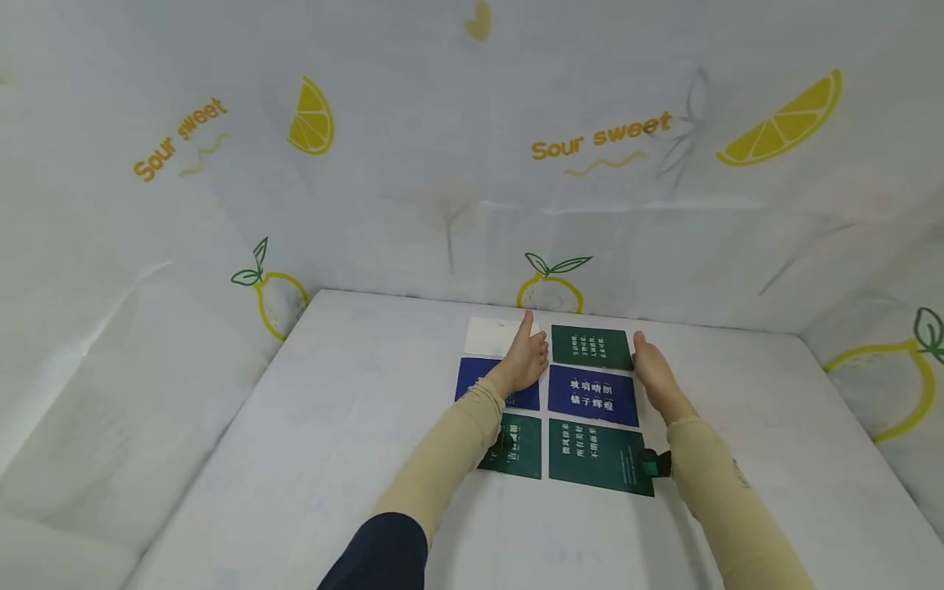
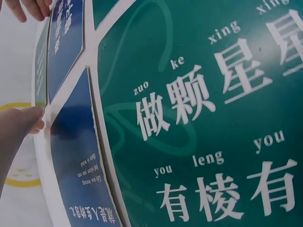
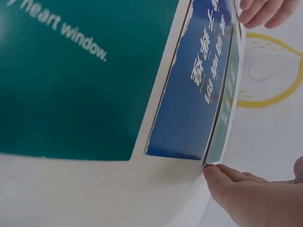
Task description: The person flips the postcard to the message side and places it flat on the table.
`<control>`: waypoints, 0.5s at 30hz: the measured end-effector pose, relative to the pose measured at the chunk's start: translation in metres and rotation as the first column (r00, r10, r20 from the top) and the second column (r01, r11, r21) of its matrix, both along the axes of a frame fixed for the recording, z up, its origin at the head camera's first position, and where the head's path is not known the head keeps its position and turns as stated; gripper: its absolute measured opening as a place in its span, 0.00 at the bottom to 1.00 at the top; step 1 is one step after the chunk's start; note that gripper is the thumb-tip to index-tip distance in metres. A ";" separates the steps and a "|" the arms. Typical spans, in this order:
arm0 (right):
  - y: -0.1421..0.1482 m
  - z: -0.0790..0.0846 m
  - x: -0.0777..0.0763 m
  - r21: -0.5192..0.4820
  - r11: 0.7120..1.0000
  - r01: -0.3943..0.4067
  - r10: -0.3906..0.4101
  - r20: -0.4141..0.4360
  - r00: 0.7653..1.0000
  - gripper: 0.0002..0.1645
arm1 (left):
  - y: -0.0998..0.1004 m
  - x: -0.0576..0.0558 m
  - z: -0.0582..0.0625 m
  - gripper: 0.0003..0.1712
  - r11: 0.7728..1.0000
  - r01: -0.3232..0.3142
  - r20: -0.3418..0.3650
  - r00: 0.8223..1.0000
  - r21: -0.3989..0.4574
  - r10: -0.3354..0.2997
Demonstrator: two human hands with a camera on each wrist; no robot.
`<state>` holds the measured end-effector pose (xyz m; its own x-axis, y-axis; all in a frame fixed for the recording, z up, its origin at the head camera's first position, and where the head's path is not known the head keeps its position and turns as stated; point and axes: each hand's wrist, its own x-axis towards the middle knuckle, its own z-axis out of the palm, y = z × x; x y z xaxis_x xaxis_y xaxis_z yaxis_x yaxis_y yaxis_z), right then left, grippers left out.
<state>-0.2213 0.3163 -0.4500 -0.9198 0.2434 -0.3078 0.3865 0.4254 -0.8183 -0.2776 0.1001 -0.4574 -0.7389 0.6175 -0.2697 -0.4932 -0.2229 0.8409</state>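
far green card (image 1: 590, 347) was positioned on the surface (image 1: 354, 401), long axis left to right, between the left grip (image 1: 524, 360) and right grip (image 1: 655, 375); both were set at its short edges, fingers loosely extended, nothing pinched; neither was clearly nearer.

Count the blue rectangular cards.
2: one blue rectangular card in the right column's middle; another blue card in the left column's middle, partly hidden by the left hand.

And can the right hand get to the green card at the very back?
Looks like yes: the right hand is right by that green card's right edge, and I can't see anything between them blocking the way.
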 end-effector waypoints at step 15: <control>-0.002 -0.004 0.002 -0.170 0.979 0.115 -0.117 -0.005 0.993 0.45 | 0.002 -0.003 -0.004 0.50 0.997 -0.075 0.028 0.997 0.001 0.075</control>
<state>-0.2190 0.3144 -0.4539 -0.8931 0.2942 -0.3404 0.4125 0.2335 -0.8805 -0.2803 0.1024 -0.4616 -0.7752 0.5613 -0.2898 -0.4983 -0.2615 0.8266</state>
